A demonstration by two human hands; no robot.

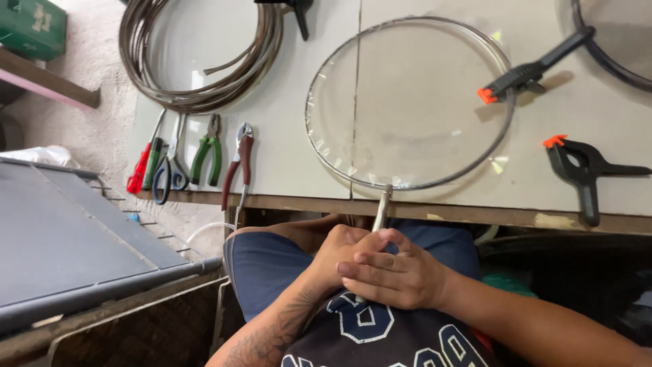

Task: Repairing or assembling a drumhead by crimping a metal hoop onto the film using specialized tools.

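Both hands, left, right, clasp hoop handle below table

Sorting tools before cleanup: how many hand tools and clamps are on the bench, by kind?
Spring clamps: 2 fully seen, a third partly at the top edge
Pliers: 2
Screwdrivers: 2
Scissors: 1
Total: 7, plus that partial clamp

So on the bench I count two spring clamps, two pliers, two screwdrivers, one pair of scissors, one metal ring with a handle, and one coil of metal strip.
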